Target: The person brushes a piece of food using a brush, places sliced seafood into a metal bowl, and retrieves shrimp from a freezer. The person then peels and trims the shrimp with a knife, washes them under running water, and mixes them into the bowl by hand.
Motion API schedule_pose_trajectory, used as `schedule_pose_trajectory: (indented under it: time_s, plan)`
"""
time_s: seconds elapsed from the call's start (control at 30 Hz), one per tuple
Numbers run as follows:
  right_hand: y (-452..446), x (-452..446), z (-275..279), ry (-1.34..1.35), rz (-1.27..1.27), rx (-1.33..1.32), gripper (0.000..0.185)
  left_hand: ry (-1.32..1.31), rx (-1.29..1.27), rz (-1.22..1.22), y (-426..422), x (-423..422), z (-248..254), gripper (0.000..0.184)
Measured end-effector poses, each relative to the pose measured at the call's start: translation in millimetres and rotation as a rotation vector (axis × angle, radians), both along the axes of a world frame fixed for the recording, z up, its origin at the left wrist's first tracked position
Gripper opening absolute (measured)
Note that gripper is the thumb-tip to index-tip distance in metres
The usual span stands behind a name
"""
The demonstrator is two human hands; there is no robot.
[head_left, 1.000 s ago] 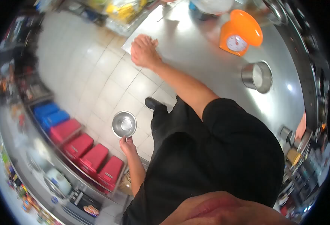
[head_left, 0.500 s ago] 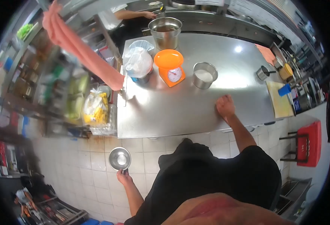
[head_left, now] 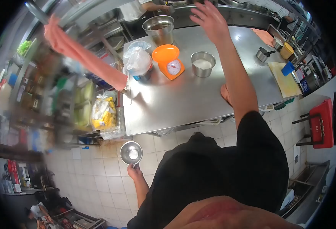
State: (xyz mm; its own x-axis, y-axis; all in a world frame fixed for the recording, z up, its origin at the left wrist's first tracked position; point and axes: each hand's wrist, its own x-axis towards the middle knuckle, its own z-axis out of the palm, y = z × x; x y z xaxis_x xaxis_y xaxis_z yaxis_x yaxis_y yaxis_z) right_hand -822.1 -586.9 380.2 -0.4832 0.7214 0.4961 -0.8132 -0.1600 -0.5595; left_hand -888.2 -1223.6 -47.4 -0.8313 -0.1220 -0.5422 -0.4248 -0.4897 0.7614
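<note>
My left hand (head_left: pixel 135 172) grips the short handle of a small metal saucepan (head_left: pixel 125 155) and holds it out over the floor tiles, in front of the steel table (head_left: pixel 164 108). A pale round patch shows at the saucepan's bottom; I cannot tell if it is content or glare. Raised above the far side of the table, my right hand (head_left: pixel 211 22) is empty, its fingers spread. Beneath and left of it stands a metal pot (head_left: pixel 203 70) with something white inside. An orange kitchen scale (head_left: pixel 171 72) with an orange pan sits left of that pot.
A plastic-covered tub (head_left: pixel 138 63) and a tall pot (head_left: pixel 159 35) of dark liquid stand at the table's left. On the right are a small pot (head_left: pixel 262 54), a cutting board (head_left: pixel 286 82) and a blue cup (head_left: pixel 288 69). A pink cloth (head_left: pixel 84 53) hangs near left shelves.
My right hand has risen off the table surface and swung forward, its fingers opening from a closed shape. My left hand still holds the saucepan, and the view has shifted slightly.
</note>
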Motion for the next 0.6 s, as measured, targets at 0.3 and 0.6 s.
schedule_pose_trajectory:
  time_s: [0.3,0.6]
  plan:
    - [31.4,-61.4,31.5,-0.076,-0.081,0.005,0.013,-0.075,0.024,0.14,-30.3,58.9,-21.3,0.051]
    - [25.1,-59.7,37.9,-0.237,-0.307,0.015,0.015,-0.191,0.04,0.137,-33.4,77.9,-48.5,0.056]
